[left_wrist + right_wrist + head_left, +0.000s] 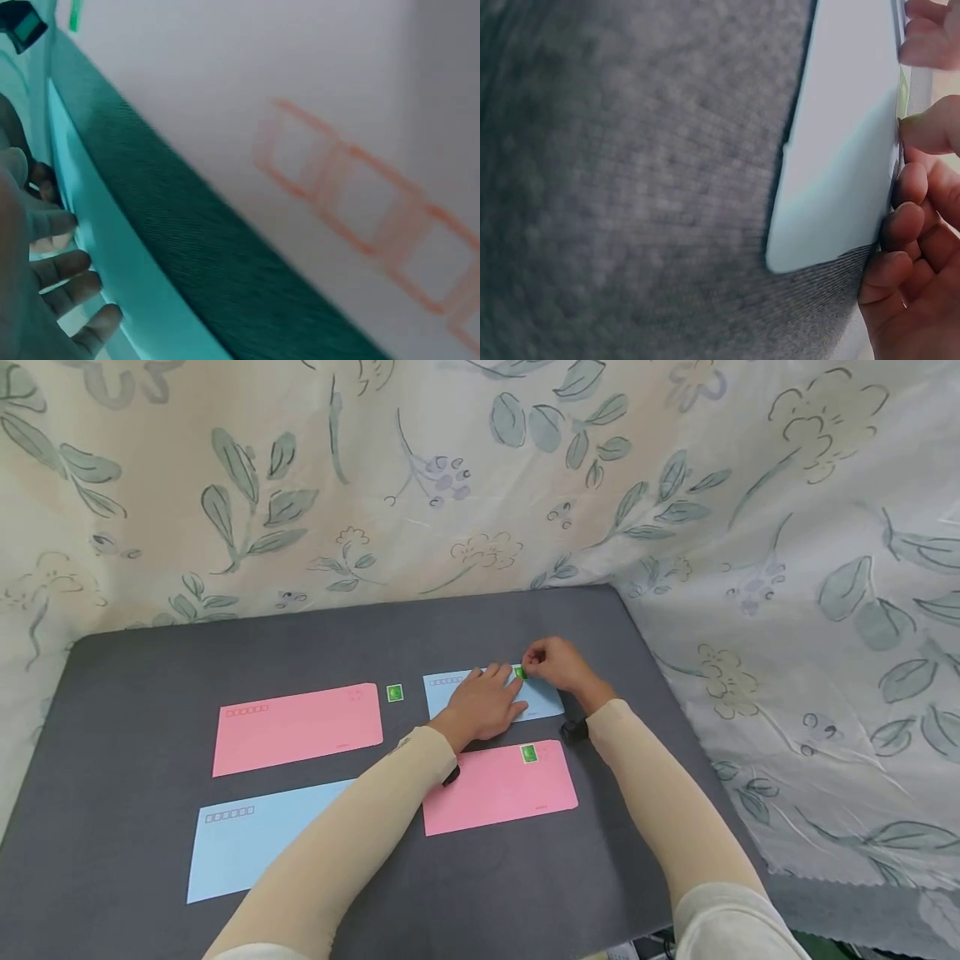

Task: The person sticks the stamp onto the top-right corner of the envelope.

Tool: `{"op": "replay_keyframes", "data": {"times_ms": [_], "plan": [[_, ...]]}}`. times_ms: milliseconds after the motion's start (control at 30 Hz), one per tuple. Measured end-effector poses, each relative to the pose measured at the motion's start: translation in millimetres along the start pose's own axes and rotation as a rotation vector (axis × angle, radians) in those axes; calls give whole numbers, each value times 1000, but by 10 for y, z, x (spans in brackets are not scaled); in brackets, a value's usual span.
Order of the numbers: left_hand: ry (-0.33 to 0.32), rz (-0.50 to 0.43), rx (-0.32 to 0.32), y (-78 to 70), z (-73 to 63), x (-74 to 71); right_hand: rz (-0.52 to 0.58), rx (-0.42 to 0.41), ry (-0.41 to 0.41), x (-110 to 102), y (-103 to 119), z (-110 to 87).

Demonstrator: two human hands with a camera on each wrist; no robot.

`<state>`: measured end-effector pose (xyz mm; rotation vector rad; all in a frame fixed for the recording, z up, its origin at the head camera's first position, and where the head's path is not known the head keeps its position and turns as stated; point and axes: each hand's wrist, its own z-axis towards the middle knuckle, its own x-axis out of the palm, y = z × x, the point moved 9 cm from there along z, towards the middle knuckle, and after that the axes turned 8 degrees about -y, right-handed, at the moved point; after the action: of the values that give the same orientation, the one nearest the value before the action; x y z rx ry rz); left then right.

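Observation:
My left hand (483,703) rests with fingers spread on the smaller-looking blue envelope (545,697) at the back right. At that envelope's top right corner lies a green postage stamp (520,672), with my left fingertips beside it. My right hand (558,667) has its fingers curled and pinches at the stamp's right edge. In the right wrist view the thumb (934,127) meets the thin green edge of the stamp (904,90), while the other fingers are curled by the blue envelope (829,180). The left wrist view shows the left fingers (71,289) along the blue envelope.
A pink envelope (495,797) bearing a green stamp (529,753) lies in front of the left hand. Farther left are another pink envelope (300,731) and a blue envelope (255,839), partly under the left forearm. A loose stamp (394,693) lies on the dark grey tabletop (127,718).

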<state>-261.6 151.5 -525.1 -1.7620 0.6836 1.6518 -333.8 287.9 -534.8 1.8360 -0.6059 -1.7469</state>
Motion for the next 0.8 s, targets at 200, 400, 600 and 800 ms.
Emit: {"op": "replay_keyframes", "data": {"times_ms": [200, 400, 600, 800], "plan": [[4, -19, -34, 8, 28, -21, -40, -15, -8, 31, -7, 23], [8, -26, -33, -2, 41, -42, -41, -19, -27, 12, -8, 1], [5, -39, -41, -2, 33, -66, -29, -20, -30, -2, 5, -17], [-11, -57, -57, -4, 34, -51, -34, -15, -26, -30, 31, -24]]}}
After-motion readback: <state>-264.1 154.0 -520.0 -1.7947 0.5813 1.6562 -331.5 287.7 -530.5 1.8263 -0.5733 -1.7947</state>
